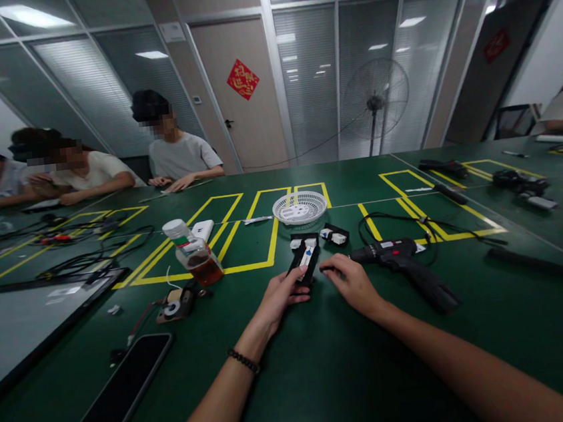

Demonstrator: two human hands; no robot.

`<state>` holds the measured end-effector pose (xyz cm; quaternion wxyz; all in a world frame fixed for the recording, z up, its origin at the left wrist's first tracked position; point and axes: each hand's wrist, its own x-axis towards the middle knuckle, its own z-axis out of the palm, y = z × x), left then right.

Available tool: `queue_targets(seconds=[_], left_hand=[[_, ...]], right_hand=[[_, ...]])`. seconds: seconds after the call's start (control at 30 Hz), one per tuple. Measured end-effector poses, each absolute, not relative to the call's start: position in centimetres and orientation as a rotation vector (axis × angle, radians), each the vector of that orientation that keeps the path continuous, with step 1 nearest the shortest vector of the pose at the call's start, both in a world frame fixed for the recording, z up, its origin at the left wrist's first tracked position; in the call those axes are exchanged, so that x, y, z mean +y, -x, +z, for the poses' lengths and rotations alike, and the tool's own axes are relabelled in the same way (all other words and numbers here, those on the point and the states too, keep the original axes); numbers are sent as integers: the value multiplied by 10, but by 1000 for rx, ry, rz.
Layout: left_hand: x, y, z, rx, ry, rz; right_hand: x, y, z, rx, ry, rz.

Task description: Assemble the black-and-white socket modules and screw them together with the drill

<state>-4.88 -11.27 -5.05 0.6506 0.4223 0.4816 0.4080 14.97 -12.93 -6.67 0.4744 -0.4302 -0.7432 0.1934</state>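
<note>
My left hand (pixel 281 296) grips a flat black part with a white strip (pixel 308 256) along its middle and a small blue spot. The thumb lies on top of the strip and the other fingers are underneath. Just right of it, apart from the part, is my right hand (pixel 347 278), its thumb and fingertips drawn together; anything between them is too small to make out. A second, shorter black-and-white piece (pixel 334 234) lies on the table beyond the hands. Beside my right hand rests a black power drill (pixel 403 262), its chuck close to the knuckles.
A white basket (pixel 301 219) stands behind the parts. On the left are a bottle of brown liquid (pixel 201 263), a small wired motor (pixel 175 306), a phone (pixel 115 403) and a panel (pixel 27 332). Cables and a black bar (pixel 537 264) lie right. Several people sit across the table.
</note>
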Motion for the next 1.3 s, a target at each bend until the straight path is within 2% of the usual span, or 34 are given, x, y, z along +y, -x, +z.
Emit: queue_targets(seconds=[0.37,1.0,1.3], left_hand=[[-109,48,-60,1177,-1122,1006],[-105,53,-61,1123,-1099,1066],[-101,57,-61,1103,-934,1082]], right_hand=[[-121,-147,-78,-1470,1105,905],[-113,-153,-82,-1461,1114,1032],[-120,-153,-76,-1712,1131,808]])
